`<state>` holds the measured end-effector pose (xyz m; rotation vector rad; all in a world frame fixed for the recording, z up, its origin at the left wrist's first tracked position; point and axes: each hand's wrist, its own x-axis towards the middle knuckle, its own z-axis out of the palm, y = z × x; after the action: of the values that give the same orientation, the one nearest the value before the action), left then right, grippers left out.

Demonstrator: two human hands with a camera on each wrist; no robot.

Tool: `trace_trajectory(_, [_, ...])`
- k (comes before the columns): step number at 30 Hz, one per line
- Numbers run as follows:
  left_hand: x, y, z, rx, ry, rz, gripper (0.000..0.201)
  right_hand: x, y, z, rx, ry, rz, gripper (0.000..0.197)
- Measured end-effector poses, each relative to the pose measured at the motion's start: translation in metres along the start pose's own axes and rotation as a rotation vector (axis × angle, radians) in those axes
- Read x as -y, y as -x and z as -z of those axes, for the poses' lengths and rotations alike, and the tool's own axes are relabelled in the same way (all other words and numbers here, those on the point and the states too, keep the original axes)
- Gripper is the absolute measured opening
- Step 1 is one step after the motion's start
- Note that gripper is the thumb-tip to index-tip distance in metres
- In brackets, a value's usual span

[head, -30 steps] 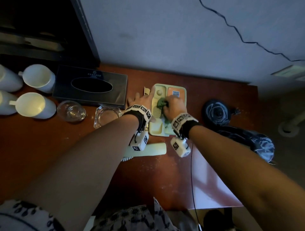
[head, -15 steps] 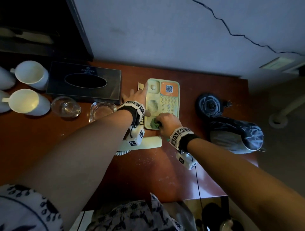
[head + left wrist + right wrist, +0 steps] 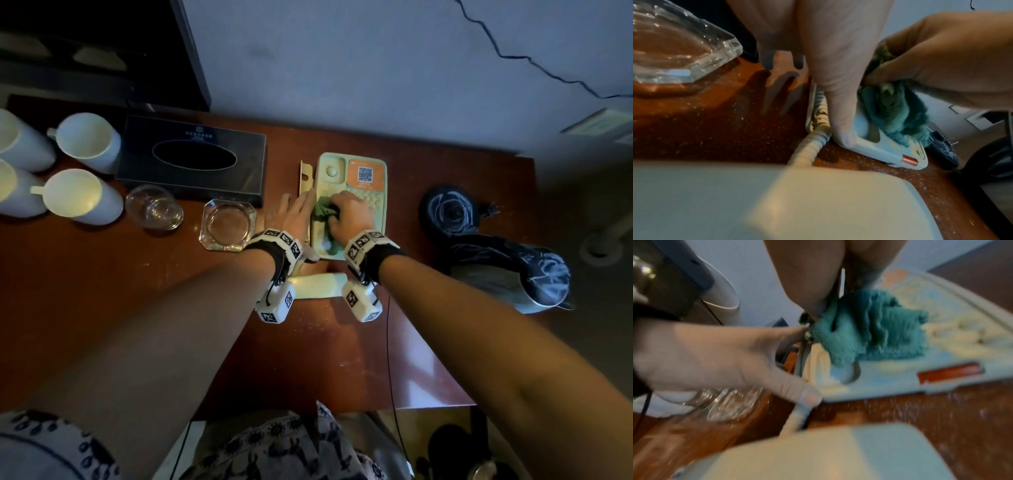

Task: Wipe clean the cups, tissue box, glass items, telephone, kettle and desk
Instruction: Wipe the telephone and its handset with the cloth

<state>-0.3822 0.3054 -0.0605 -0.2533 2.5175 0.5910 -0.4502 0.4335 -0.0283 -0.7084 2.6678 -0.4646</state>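
From the head view, the telephone [image 3: 349, 202] sits on the brown desk [image 3: 102, 291] toward the far edge, near the wall. The right hand [image 3: 351, 214] is on top of it, fingers curled around a bunched green cloth [image 3: 323, 209] pressed on the phone's left half. The left hand [image 3: 291, 214] lies flat with straight fingers along the phone's left side, holding nothing. The pale handset [image 3: 317, 285] lies on the desk just near of the phone, partly under both wrists. To the left are a square glass ashtray [image 3: 227, 224], a round glass [image 3: 154, 207], a black tissue box [image 3: 191, 159] behind them, and white cups [image 3: 82, 197] at the far left. To the right, the dark kettle base [image 3: 448, 214] stands near the kettle [image 3: 510, 270], which lies on its side

From the left wrist, the left hand [image 3: 830, 48] has its thumb [image 3: 842, 123] pressed straight against the near left corner of the telephone [image 3: 890, 154], beside the coiled cord [image 3: 809, 151]. The right hand [image 3: 941, 56] grips the cloth [image 3: 894, 110] on the phone. The ashtray [image 3: 674, 48] is at the left, and the handset [image 3: 777, 203] fills the near part of the picture

From the right wrist, blurred, the cloth [image 3: 869, 331] hangs from the curled right hand [image 3: 818, 272] onto the telephone [image 3: 941, 337]. The left hand [image 3: 715, 356] spreads open at the left, thumb by the phone's corner, with the handset [image 3: 838, 454] nearest
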Motion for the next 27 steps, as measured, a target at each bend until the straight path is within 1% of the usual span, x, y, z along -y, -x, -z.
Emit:
trace_trajectory(1, [0.001,0.0,0.0,0.001,0.011,0.001,0.143,0.003,0.004,-0.006,0.013,0.02,0.016,0.03])
trace_trajectory(4, [0.003,-0.001,-0.001,0.003,0.027,0.011,0.14,0.014,0.018,-0.016,0.132,0.075,0.175,0.03])
trace_trajectory(5, [0.003,-0.001,0.0,0.006,0.02,0.014,0.14,0.013,0.019,-0.014,0.154,0.084,0.196,0.029])
trace_trajectory(6, [0.003,-0.001,0.0,0.007,0.009,0.019,0.141,0.009,0.017,-0.012,0.143,0.088,0.183,0.028])
trace_trajectory(9, [0.006,0.0,-0.001,-0.007,-0.018,0.026,0.144,-0.008,0.009,-0.004,0.076,0.062,0.037,0.022])
trace_trajectory(11, [0.005,0.0,-0.001,-0.011,-0.035,0.023,0.144,-0.009,0.009,-0.003,0.068,0.079,0.007,0.022])
trace_trajectory(12, [0.004,0.0,0.0,-0.007,-0.039,0.024,0.144,-0.006,0.01,-0.004,0.058,0.074,0.014,0.022])
trace_trajectory(14, [0.001,-0.001,0.001,-0.006,-0.048,0.035,0.144,0.002,0.011,-0.008,0.059,0.053,0.074,0.024])
trace_trajectory(17, [-0.001,0.0,0.002,0.002,-0.059,0.056,0.141,0.011,0.014,-0.015,0.133,0.091,0.186,0.027])
trace_trajectory(20, [-0.002,0.0,0.003,0.005,-0.074,0.062,0.135,0.01,0.026,-0.022,0.215,0.148,0.241,0.021])
trace_trajectory(22, [-0.003,0.0,0.002,0.011,-0.086,0.065,0.139,0.008,0.033,-0.022,0.259,0.149,0.246,0.024])
trace_trajectory(25, [-0.003,0.006,-0.001,0.046,-0.088,0.046,0.153,-0.001,0.034,-0.01,0.325,0.114,0.209,0.025])
trace_trajectory(27, [-0.003,0.007,-0.002,0.058,-0.078,0.027,0.152,-0.012,0.032,0.004,0.285,0.058,0.137,0.024])
